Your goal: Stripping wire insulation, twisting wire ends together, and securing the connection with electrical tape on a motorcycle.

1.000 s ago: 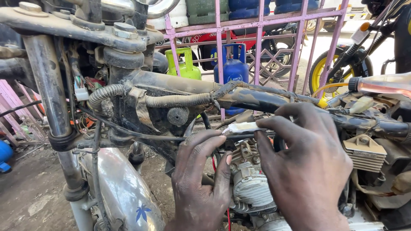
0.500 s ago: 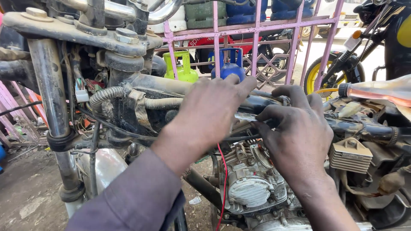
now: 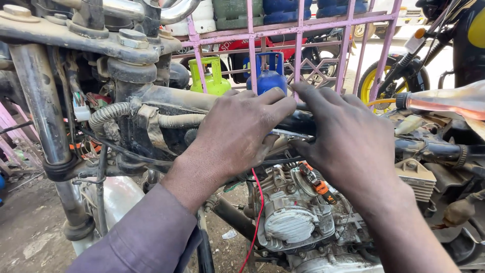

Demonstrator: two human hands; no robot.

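Note:
A stripped motorcycle fills the head view, with its dirty frame tube (image 3: pixel 166 98) running across the middle and the engine (image 3: pixel 290 222) below. My left hand (image 3: pixel 237 134) lies over the frame tube with its fingers curled on top. My right hand (image 3: pixel 348 146) rests on the same tube just to the right, fingers pointing left and touching the left hand's fingertips. A thin metal strip (image 3: pixel 290 134) shows between the two hands. What the fingers pinch is hidden. A red wire (image 3: pixel 257 212) hangs down in front of the engine.
The front fork leg (image 3: pixel 48 131) stands at the left with corrugated cable sleeves (image 3: pixel 108 115) beside it. Behind a pink metal grille (image 3: pixel 298 45) sit a green gas cylinder (image 3: pixel 212 81) and a blue gas cylinder (image 3: pixel 268 76). A yellow-rimmed wheel (image 3: pixel 384 83) is at the back right.
My left hand rose from below the frame tube to lie on top of it. My right hand shifted up and left to meet it. The camera moved closer.

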